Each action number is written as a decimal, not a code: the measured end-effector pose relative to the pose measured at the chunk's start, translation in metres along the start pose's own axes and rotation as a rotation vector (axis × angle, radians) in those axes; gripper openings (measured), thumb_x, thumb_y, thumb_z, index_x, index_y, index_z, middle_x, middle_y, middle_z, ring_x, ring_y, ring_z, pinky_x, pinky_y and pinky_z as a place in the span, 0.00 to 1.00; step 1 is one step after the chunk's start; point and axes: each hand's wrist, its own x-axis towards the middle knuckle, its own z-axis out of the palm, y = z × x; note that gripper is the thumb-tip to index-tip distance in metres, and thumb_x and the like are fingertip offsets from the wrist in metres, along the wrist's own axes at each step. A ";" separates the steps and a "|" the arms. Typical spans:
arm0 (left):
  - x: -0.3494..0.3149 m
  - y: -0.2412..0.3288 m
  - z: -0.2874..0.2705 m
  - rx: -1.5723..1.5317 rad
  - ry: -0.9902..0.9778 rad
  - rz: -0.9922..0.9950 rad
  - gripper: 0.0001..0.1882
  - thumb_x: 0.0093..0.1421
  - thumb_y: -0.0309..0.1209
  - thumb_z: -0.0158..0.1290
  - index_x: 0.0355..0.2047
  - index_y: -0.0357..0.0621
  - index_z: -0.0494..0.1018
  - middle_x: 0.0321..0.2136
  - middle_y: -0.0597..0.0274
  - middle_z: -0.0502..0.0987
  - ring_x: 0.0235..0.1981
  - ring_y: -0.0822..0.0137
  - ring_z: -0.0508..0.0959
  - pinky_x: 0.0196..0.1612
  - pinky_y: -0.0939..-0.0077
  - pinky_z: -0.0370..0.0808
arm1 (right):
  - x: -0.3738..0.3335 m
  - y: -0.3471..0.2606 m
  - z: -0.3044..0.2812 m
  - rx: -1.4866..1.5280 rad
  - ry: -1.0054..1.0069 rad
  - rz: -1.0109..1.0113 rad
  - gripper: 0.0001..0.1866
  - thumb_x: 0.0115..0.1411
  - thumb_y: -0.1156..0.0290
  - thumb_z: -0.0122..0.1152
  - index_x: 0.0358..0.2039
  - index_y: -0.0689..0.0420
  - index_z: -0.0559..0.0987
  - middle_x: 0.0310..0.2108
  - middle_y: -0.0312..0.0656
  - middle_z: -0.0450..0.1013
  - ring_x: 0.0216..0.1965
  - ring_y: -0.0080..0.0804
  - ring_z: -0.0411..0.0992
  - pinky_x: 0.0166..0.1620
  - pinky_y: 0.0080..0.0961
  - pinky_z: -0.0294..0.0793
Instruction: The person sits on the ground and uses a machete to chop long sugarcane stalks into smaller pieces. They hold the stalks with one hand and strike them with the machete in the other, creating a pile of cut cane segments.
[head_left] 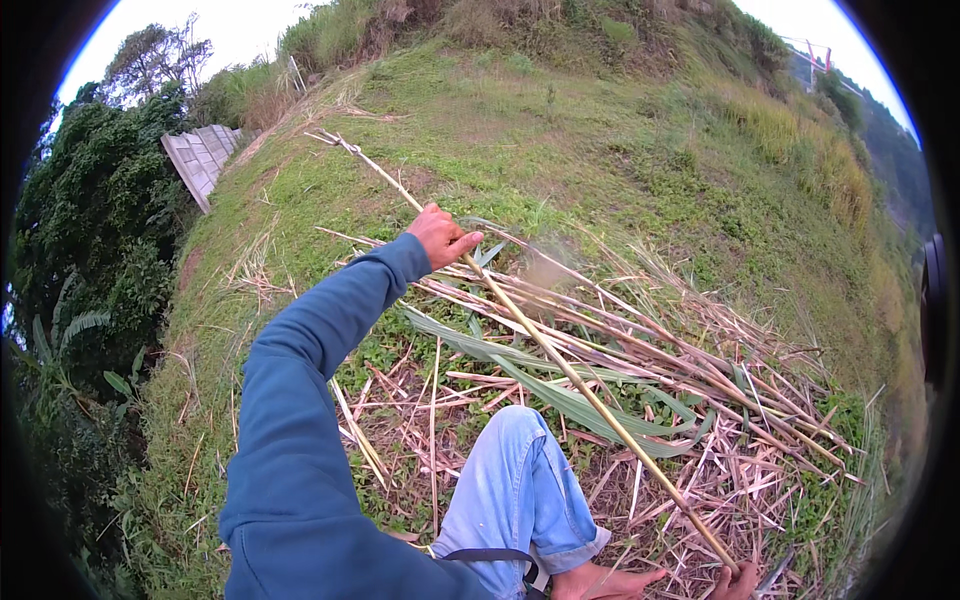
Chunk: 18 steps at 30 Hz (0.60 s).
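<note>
A long yellowish cane stalk (pixel 560 362) slants across the view from far left to near right. My left hand (pixel 437 238), arm stretched out, is closed round its upper part with the thumb lying along it. At the lower edge my right hand (pixel 735 582) grips the near end of the stalk and is partly cut off by the frame. Beside that hand shows a thin dark grey edge, perhaps a blade, too little visible to tell. Beyond the held stalk lies a loose pile of cut cane stalks (pixel 650 350), with long green leaves (pixel 570 400) among them.
Dry husks and stalk scraps (pixel 700 510) litter the ground around my bent knee (pixel 510 470) and bare foot (pixel 605 580). A grassy slope (pixel 480 110) rises ahead. On the left stand dense trees (pixel 90 210) and a grey panelled sheet (pixel 203 160).
</note>
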 end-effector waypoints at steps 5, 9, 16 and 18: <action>0.005 0.004 0.013 -0.019 -0.053 0.036 0.30 0.66 0.53 0.40 0.16 0.47 0.77 0.15 0.59 0.71 0.25 0.58 0.69 0.39 0.64 0.62 | -0.016 0.005 -0.002 -0.015 -0.005 0.015 0.19 0.59 0.56 0.62 0.32 0.62 0.76 0.26 0.53 0.70 0.28 0.53 0.67 0.34 0.42 0.68; -0.004 0.006 0.014 0.029 -0.018 0.047 0.26 0.66 0.51 0.43 0.21 0.48 0.78 0.19 0.62 0.73 0.28 0.59 0.69 0.41 0.63 0.62 | -0.032 0.023 0.005 -0.118 -0.064 0.008 0.19 0.60 0.56 0.61 0.34 0.62 0.76 0.27 0.53 0.70 0.30 0.54 0.68 0.35 0.44 0.68; -0.056 0.105 0.067 -0.370 0.626 -0.402 0.14 0.64 0.39 0.49 0.38 0.40 0.72 0.38 0.54 0.72 0.44 0.52 0.71 0.51 0.59 0.64 | -0.028 -0.021 0.024 -0.131 -0.427 0.304 0.30 0.58 0.39 0.54 0.39 0.56 0.81 0.36 0.63 0.74 0.35 0.54 0.73 0.39 0.52 0.68; -0.093 0.187 0.075 -0.946 0.389 -0.509 0.15 0.66 0.38 0.48 0.38 0.38 0.73 0.36 0.56 0.73 0.39 0.61 0.74 0.44 0.68 0.70 | -0.018 -0.054 0.042 0.072 -0.433 0.360 0.25 0.60 0.46 0.56 0.29 0.61 0.76 0.23 0.47 0.67 0.24 0.37 0.64 0.29 0.37 0.60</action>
